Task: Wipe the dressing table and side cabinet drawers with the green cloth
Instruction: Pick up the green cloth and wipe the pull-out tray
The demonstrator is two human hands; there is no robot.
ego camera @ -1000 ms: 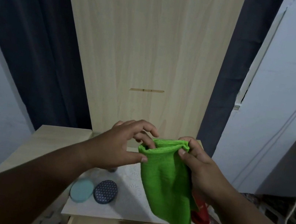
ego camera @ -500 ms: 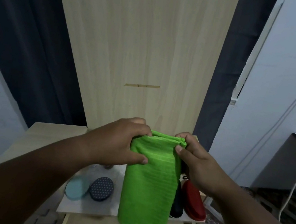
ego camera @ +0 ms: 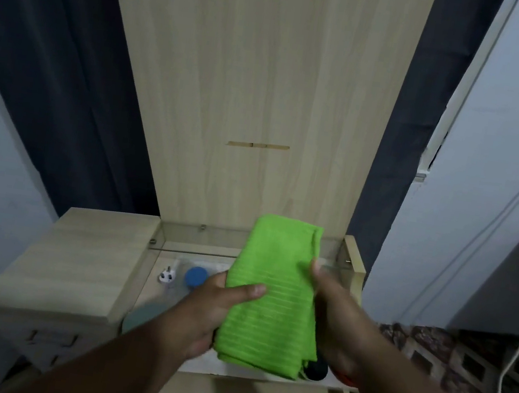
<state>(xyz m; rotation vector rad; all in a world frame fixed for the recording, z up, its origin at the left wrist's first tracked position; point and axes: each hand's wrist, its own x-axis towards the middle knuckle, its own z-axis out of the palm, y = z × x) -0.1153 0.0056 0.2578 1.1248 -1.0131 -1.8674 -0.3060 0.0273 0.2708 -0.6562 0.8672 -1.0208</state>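
Both hands hold the folded green cloth (ego camera: 271,299) above the dressing table's (ego camera: 354,264) glass-fronted compartment: the left hand (ego camera: 217,311) grips its left edge with the thumb pressed across the front, and the right hand (ego camera: 332,311) grips its right edge. Inside the compartment, near its back left corner, lie a white plug (ego camera: 167,275) and a blue round lid (ego camera: 196,277), with a black round item (ego camera: 317,370) at its front edge. The side cabinet (ego camera: 74,256) adjoins the compartment's left wall.
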